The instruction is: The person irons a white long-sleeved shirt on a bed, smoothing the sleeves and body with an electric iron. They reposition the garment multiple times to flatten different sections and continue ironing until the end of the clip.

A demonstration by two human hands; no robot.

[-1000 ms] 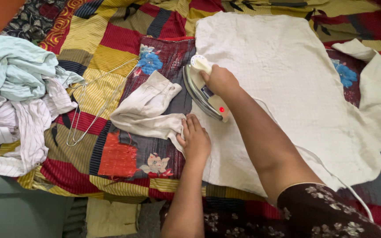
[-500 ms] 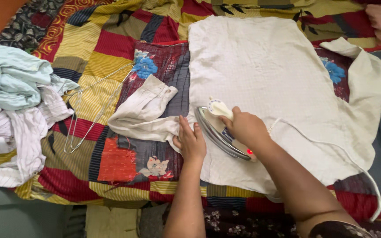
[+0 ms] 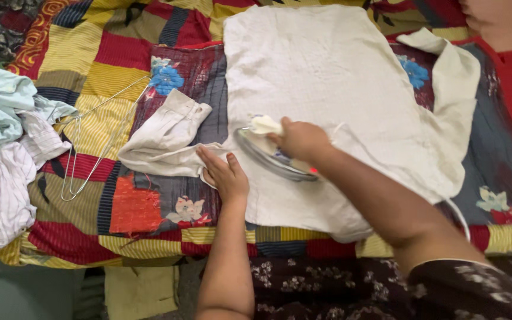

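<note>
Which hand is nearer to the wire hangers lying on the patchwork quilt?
Left. The left hand presses the cream garment beside its sleeve, right of the wire hangers; the right hand grips the iron, farther right.

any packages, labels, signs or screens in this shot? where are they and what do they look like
No packages, signs or screens show.
Small red indicator light: on the side of the cream-handled metal iron under the right hand, a glowing dot.
Dark panel on the iron body below the handle: possibly a label, too blurred to tell.
The left hand lies flat on the cream cotton garment, which shows no tag.
</note>
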